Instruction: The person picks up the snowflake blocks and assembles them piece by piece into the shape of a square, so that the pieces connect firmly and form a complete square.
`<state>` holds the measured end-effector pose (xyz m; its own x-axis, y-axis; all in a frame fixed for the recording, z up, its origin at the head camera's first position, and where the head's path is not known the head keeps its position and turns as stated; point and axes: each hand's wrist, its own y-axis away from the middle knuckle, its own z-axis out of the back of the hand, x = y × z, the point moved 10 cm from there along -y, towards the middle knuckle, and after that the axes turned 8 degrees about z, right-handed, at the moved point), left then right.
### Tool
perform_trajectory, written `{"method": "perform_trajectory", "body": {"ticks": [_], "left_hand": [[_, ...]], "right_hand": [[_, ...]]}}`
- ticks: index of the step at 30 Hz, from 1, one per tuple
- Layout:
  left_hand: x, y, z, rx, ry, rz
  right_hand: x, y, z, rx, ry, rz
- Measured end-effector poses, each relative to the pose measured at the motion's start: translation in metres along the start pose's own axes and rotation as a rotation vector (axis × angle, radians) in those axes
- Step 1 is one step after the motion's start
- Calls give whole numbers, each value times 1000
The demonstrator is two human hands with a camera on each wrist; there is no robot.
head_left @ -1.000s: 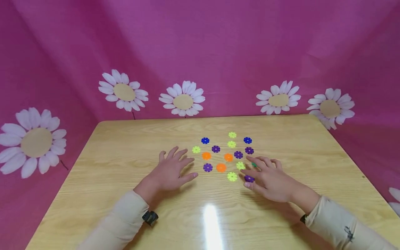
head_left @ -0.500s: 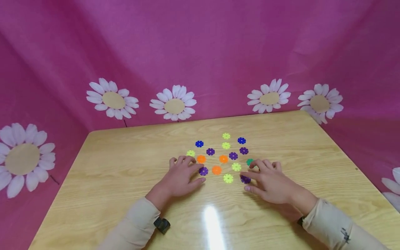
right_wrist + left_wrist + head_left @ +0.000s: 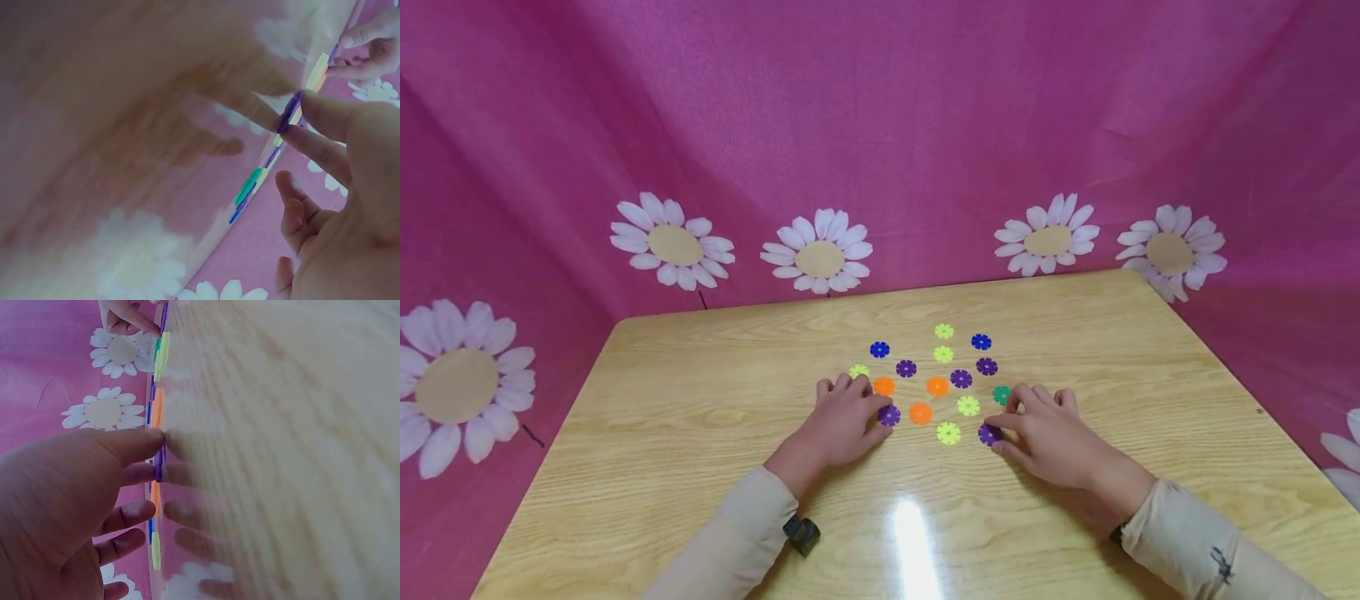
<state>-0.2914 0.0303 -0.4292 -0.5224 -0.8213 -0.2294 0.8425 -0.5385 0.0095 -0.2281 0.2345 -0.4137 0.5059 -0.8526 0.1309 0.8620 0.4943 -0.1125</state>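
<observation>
Several flat notched plastic discs lie on the wooden table, spread between my hands. My left hand [image 3: 842, 423] pinches a purple notched disc [image 3: 890, 415] at its edges, thumb on the near side and index finger on the far side. On the other side, my right hand [image 3: 1047, 435] pinches another purple notched disc [image 3: 989, 435] between thumb and index finger. Both discs lie low at the tabletop in the left wrist and right wrist views. A green disc [image 3: 1002, 395] sits by the right fingers, and a yellow-green disc [image 3: 859, 371] is partly hidden behind the left fingers.
Between the hands lie orange discs [image 3: 921, 413] and yellow-green discs [image 3: 948, 433]. Farther back are blue discs [image 3: 879, 349] and more purple discs [image 3: 961, 378]. A pink cloth [image 3: 917, 125] with printed daisies hangs behind the table [image 3: 700, 450].
My left hand has moved right from beside the discs onto a purple one. The right thumb and index finger have closed on the other purple disc. The head view has shifted slightly.
</observation>
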Motion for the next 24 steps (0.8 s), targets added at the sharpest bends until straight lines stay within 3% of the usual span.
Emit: {"method": "perform_trajectory", "body": {"ticks": [14,19,24], "left_hand": [[-2,-8,-1,85,83,90],[-9,-8,3,74,120,67],[-10,-6,4,64,214,56]], "right_hand": [[0,-14,2,40,-165,-23],[1,-17,3,55,-307,-24],[0,-17,10,5,-348,-17]]}}
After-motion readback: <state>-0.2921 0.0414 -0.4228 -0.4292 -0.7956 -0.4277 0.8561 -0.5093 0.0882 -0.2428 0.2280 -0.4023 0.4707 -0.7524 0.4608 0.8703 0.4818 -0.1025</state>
